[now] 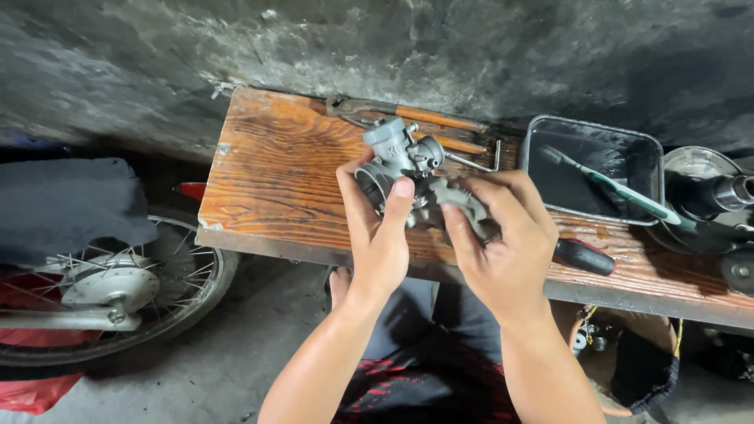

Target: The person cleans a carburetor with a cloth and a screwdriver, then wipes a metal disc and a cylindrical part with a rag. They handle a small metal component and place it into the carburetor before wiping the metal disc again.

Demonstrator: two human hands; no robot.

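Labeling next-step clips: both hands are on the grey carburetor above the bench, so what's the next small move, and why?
Probably lower the grey metal carburetor onto the bare wooden plank bench. The left hand and right hand both hold it in the air, so neither is free for the black-handled screwdriver lying beside them.

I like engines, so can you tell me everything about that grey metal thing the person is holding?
The carburetor is a small, lumpy part of dull grey metal that looks cast and a bit grimy. It has a round open mouth on its left side, a capped tower on top and a darker grey piece at its right end. It is held tilted above the plank, not resting on it. The left hand grips the mouth end, thumb on the body, and the right hand clasps the darker end.
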